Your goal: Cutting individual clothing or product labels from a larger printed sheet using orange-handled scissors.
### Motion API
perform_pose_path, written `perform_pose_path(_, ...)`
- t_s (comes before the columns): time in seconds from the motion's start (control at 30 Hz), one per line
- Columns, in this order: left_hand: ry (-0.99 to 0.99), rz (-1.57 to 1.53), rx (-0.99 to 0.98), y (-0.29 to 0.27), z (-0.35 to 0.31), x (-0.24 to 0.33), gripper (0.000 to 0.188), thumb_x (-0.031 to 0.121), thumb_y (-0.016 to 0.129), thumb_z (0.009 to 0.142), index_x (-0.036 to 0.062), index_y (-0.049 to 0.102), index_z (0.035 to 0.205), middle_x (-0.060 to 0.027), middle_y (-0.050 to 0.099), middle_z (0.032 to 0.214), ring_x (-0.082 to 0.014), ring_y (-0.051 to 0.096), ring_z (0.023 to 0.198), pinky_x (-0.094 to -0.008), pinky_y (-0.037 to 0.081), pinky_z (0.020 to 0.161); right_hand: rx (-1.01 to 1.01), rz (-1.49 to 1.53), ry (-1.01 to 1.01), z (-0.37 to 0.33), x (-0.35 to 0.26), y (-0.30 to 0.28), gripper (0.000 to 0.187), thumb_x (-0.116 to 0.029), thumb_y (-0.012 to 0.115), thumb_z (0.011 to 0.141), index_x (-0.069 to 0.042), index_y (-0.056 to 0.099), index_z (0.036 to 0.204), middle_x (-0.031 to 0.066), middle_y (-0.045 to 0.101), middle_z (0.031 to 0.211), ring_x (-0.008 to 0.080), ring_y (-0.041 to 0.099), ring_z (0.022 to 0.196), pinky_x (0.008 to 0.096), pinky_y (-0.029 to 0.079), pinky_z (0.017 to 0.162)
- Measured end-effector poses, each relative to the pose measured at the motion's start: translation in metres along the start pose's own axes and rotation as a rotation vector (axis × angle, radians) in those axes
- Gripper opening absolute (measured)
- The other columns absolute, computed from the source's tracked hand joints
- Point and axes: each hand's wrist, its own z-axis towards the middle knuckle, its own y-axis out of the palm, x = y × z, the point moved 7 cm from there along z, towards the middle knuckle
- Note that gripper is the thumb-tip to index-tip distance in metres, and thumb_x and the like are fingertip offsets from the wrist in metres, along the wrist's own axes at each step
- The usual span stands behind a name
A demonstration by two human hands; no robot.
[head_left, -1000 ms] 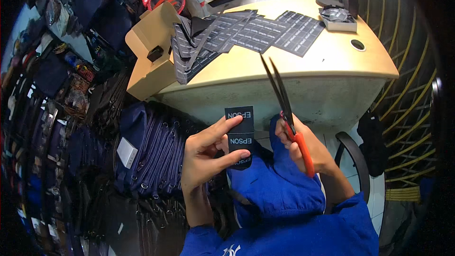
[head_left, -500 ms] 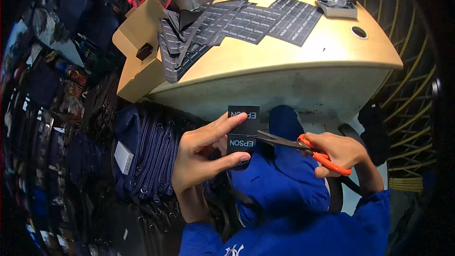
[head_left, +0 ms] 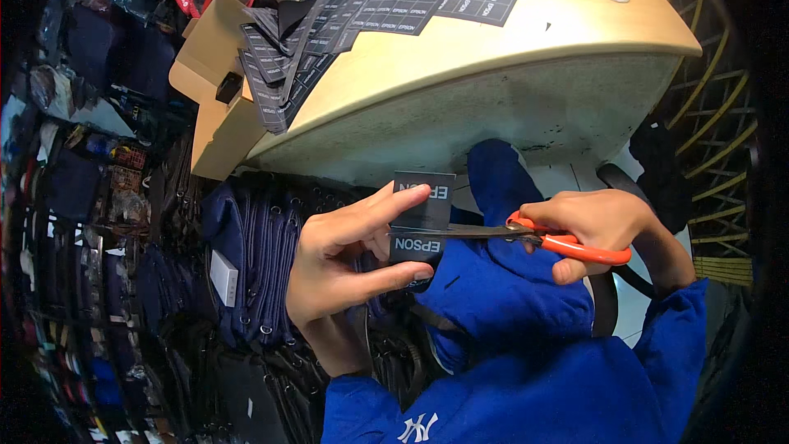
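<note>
Between the fingers and thumb of my left hand, a small black strip printed with pale lettering is held upright. My right hand grips a pair of scissors by its orange handles. The dark blades lie level across the strip, between two printed sections, and look nearly closed. My left index finger rests on the upper section and my thumb presses the lower one. The blade tips are partly lost against the dark strip.
Ahead stands a pale wooden table with several dark printed sheets on it. An open cardboard box sits at its left edge. Below that hang stacked navy bags beside a small white box. Yellow-wrapped wire racking stands at right.
The scissors have moved left across the strip and their blades have come together from a partly spread position. The table has shifted upward in view.
</note>
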Motion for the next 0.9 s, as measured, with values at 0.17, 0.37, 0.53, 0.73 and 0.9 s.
perform_pose_path(0.17, 0.006, 0.030, -0.038, 0.0011, 0.0016, 0.0015, 0.066, -0.002, 0.079, 0.055, -0.0046, 0.056, 0.118, 0.0038, 0.047, 0.056, -0.0005, 0.039, 0.055, -0.0328, 0.030, 0.102, -0.029, 0.039, 0.019, 0.0026, -0.0041, 0.0013, 0.060, -0.054, 0.059, 0.079, 0.002, 0.048, 0.096, 0.0130, 0.051, 0.066, 0.0249, 0.048, 0.059, 0.0362, 0.038, 0.055)
perform_pose_path(0.37, 0.029, 0.019, -0.061, 0.0012, 0.0018, 0.0017, 0.066, -0.002, 0.078, 0.055, -0.0056, 0.056, 0.117, 0.0028, 0.050, 0.058, -0.0003, 0.043, 0.059, -0.0323, 0.030, 0.102, -0.038, 0.044, 0.009, 0.0048, -0.0023, 0.0026, 0.057, -0.052, 0.059, 0.080, 0.002, 0.049, 0.092, 0.0118, 0.050, 0.065, 0.0224, 0.048, 0.058, 0.0355, 0.038, 0.054)
perform_pose_path(0.53, 0.020, 0.036, -0.051, 0.0025, 0.0013, 0.0035, 0.066, -0.002, 0.078, 0.054, -0.0054, 0.057, 0.117, 0.0013, 0.055, 0.059, -0.0006, 0.047, 0.062, -0.0325, 0.031, 0.102, -0.068, 0.037, 0.005, 0.0065, -0.0036, 0.0049, 0.056, -0.052, 0.060, 0.080, 0.002, 0.049, 0.088, 0.0103, 0.050, 0.063, 0.0202, 0.047, 0.057, 0.0345, 0.039, 0.053)
perform_pose_path(0.73, -0.007, 0.007, -0.065, 0.0037, 0.0017, 0.0009, 0.066, -0.002, 0.078, 0.053, -0.0055, 0.057, 0.116, -0.0002, 0.058, 0.059, -0.0013, 0.050, 0.067, -0.0328, 0.031, 0.102, -0.052, 0.087, -0.049, 0.0087, 0.0038, 0.0068, 0.073, -0.066, 0.060, 0.073, 0.002, 0.049, 0.097, 0.0069, 0.048, 0.060, 0.0199, 0.046, 0.051, 0.0314, 0.038, 0.048)
perform_pose_path(0.9, 0.010, 0.017, -0.064, 0.0035, 0.0022, 0.0060, 0.066, -0.003, 0.078, 0.053, -0.0059, 0.057, 0.116, 0.0000, 0.058, 0.057, -0.0008, 0.050, 0.065, -0.0323, 0.029, 0.103, -0.084, 0.065, -0.043, 0.0100, 0.0043, 0.0090, 0.072, -0.066, 0.060, 0.073, 0.001, 0.049, 0.097, 0.0072, 0.048, 0.064, 0.0201, 0.046, 0.053, 0.0315, 0.038, 0.050)
